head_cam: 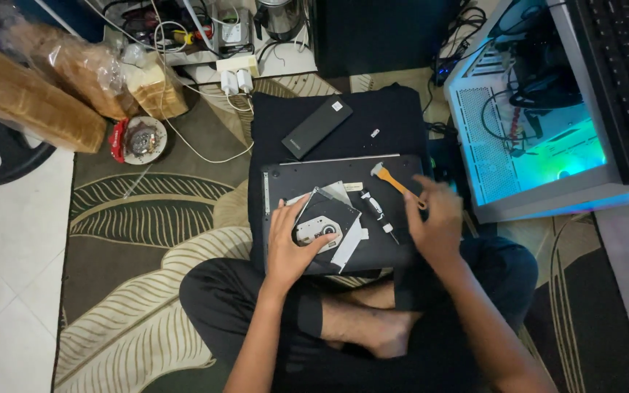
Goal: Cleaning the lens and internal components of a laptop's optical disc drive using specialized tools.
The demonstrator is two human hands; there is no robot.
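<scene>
At the far left, bagged bread loaves [74, 69] sat on the floor beside a small round dish [143, 138], on a leaf-patterned rug [147, 211]. Further right, the person sat cross-legged with an upturned dark laptop [394, 244] on a dark cloth over the lap. The left hand [293, 247] rested on an optical drive [325, 222] lying on the laptop's base, thumb at its near-left edge and fingers [322, 251] curled over its near edge, lightly closed on it. The drive lay cornerwise, its long axis running from near-left to far-right. Above it lay a black rectangular box [317, 126]. To the right of the drive lay a small screwdriver [378, 211], and beyond it an orange-handled pry tool [396, 182]. The right hand [434, 218] was blurred over that tool's handle end; whether its fingers were closing on it could not be told. At the far right stood an open, lit computer case [525, 145].
</scene>
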